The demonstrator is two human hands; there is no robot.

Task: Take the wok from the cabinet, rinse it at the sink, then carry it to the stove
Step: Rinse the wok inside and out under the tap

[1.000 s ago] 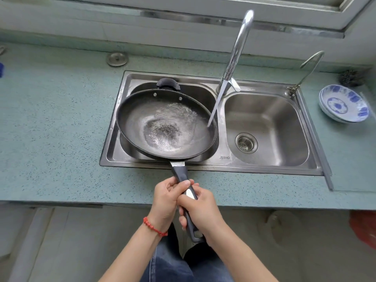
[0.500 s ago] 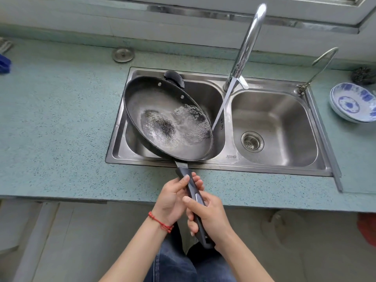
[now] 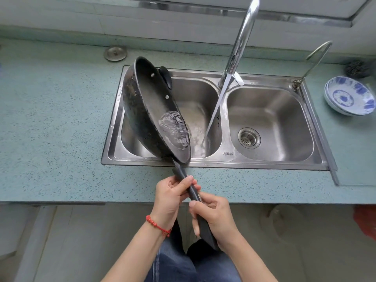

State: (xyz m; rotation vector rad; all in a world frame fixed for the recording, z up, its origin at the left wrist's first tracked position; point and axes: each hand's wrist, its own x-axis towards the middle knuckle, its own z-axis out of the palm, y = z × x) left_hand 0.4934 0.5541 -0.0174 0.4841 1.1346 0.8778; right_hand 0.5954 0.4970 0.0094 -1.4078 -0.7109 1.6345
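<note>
- Right hand (image 3: 215, 218) nearest, wrapped around the butt end of the handle (image 3: 193, 195); left hand (image 3: 171, 198) just ahead of it, fingers closed round the same handle. Red bracelet (image 3: 157, 225) on left wrist.
- Change from half a second ago: wok (image 3: 154, 110) rolled much further onto its side; it lay shallowly tilted then, now stands steeply on edge, open face turned right.
- Wok sits beyond the hands, over the left basin of the sink (image 3: 213, 161).
- Wok look: black, outer shell speckled and worn, two rivets inside, small helper grip at far rim. Water pooled at the low right rim.
- Stream from the tap (image 3: 242, 41) falls right of the wok, into the basin.
- Far right of the hands: blue-patterned bowl (image 3: 350, 95) on the counter (image 3: 50, 119).
</note>
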